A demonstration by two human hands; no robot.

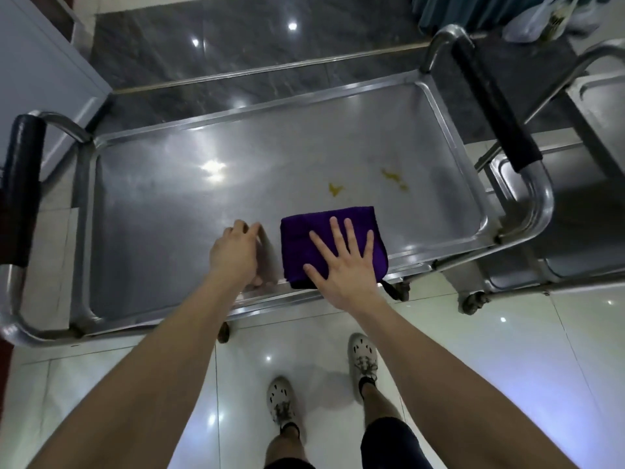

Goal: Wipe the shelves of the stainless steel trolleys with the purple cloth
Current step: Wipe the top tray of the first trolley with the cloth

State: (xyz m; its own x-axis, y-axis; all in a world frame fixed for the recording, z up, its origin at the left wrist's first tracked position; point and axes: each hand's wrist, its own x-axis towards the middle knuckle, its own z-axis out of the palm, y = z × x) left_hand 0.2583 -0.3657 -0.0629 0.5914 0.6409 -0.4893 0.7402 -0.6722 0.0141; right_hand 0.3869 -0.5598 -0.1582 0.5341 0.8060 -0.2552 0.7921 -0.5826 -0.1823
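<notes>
Purple cloth (324, 238) lies folded at the top shelf's (169, 211) near edge under my flat, spread right hand (341, 265); my left hand (233, 252), loosely curled and empty, braces beside it. Wiping is underway; next, I push toward the yellow stains (338, 189).

no readable text or labels.

Your right hand (341, 265) flat with fingers spread on the folded purple cloth (324, 238) at the near edge of the steel trolley's top shelf (169, 204), your left hand (235, 252) loosely curled just beside it, yellow stains (392, 177) beyond the cloth, second trolley (575, 204) at right
</notes>
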